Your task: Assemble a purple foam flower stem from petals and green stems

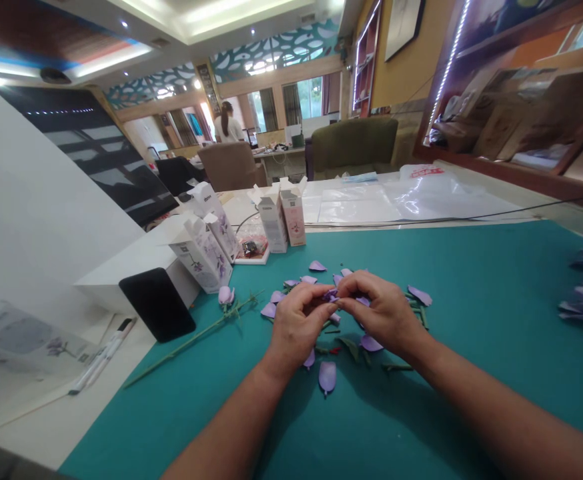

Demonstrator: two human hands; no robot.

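Left hand (299, 327), right hand (381, 310): both pinched, thumb to fingers, on small purple piece (330, 295) between them. Loose petals (327, 377) around. Cartons (196, 257) beyond left hand; print too small to read.

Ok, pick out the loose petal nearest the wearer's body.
The purple petal lowest in the picture, its narrow tip pointing down; the others lie farther away.

A: How's the light?
B: Pretty bright tbh. Ceiling lights (116, 59) glow, LED strip (450, 70) nearly blown out, daylight in the windows (310, 97).
A: Shadows, glare?
B: Soft shadow on the green mat (511, 287), shiny patches on the clear plastic (421, 198).
A: Sharp?
B: Meh, edges stretched, shelf (526, 113) leaning and smeary, background soft.
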